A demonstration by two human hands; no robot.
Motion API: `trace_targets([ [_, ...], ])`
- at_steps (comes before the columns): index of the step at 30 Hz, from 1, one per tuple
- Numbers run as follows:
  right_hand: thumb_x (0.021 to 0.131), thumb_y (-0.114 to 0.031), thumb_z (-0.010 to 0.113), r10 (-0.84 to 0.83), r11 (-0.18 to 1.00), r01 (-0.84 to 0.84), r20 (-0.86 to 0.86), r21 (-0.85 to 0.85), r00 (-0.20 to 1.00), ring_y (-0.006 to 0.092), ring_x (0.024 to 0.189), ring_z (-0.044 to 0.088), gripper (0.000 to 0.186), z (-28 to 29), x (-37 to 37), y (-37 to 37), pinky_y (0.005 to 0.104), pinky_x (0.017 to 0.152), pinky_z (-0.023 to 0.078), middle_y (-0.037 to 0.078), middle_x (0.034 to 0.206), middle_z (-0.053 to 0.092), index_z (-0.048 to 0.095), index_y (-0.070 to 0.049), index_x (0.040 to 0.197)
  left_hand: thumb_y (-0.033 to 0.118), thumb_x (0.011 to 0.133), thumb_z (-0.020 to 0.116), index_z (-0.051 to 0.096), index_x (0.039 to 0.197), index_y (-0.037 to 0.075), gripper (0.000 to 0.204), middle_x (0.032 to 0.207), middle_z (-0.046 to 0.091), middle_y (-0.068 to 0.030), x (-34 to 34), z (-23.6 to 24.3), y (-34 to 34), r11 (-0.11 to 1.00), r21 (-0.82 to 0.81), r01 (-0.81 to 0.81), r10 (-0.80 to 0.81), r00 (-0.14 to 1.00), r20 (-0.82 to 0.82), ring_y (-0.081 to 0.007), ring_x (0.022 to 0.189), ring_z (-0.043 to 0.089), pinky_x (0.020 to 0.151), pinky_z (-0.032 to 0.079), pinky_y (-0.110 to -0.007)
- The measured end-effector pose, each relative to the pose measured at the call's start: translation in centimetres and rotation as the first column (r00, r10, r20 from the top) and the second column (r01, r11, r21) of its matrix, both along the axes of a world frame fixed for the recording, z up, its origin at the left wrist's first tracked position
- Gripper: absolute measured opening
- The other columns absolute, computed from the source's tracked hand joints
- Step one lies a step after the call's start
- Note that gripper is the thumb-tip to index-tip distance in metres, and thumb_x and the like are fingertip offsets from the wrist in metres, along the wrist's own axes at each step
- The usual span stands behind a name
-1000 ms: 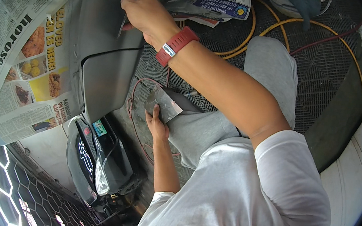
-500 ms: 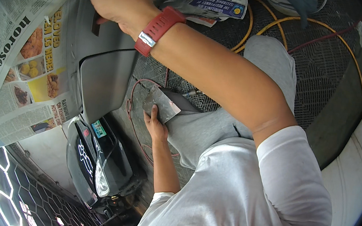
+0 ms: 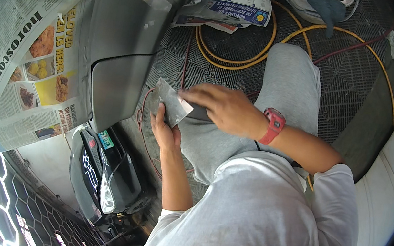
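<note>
My left hand grips a thin grey rectangular plate with a pale patch, thumb on its face, above my grey-trousered lap. My right hand, a red watch on its wrist, reaches over the plate's right side, fingers bent and partly blurred; what they hold is hidden. Above left is a grey painted panel with pale smears near its top, bordered by taped newspaper masking.
Coiled yellow hose and red hose lie on the grated floor. Folded newspapers and a bucket with a dark cloth sit at the top. A black vehicle stands lower left, a white padded edge at right.
My right hand has moved down and right from the top of the grey panel to the plate. My left hand and plate have shifted slightly left and up.
</note>
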State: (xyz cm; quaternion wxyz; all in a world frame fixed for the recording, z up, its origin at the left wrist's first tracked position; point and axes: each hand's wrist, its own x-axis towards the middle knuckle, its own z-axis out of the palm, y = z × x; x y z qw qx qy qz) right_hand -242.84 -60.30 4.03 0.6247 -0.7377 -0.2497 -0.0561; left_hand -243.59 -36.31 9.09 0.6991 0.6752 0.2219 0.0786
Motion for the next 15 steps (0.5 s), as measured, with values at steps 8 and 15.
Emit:
trace_targets([
  [8,0.093,-0.012,0.062,0.03,0.889,0.025,0.113,-0.457,0.993,0.0332,0.107,0.067,0.064,-5.0,0.0,0.2,0.0453,0.083,0.063,0.014,0.131,0.056,0.045,-0.014,0.154,0.008,0.103,0.06,0.051,0.144,-0.001,0.043,0.13,0.064,-0.0163,1.0,2.7,-1.2,0.997,0.011,0.073,-0.073,0.992,0.104,-0.0298,0.114,0.069,0.101,0.059,-0.046],
  [15,0.096,-0.018,0.053,-0.133,0.864,0.304,-0.401,0.401,0.906,0.0459,0.099,0.071,0.033,0.4,12.7,1.4,0.0543,0.086,0.054,0.031,0.106,0.071,0.063,0.011,0.111,0.01,0.102,0.062,0.054,0.138,-0.003,0.038,0.126,0.069,-0.0157,-0.9,-0.9,4.7,0.998,0.008,-0.066,0.066,0.998,-0.003,-0.0288,0.111,0.072,0.095,0.063,-0.041],
])
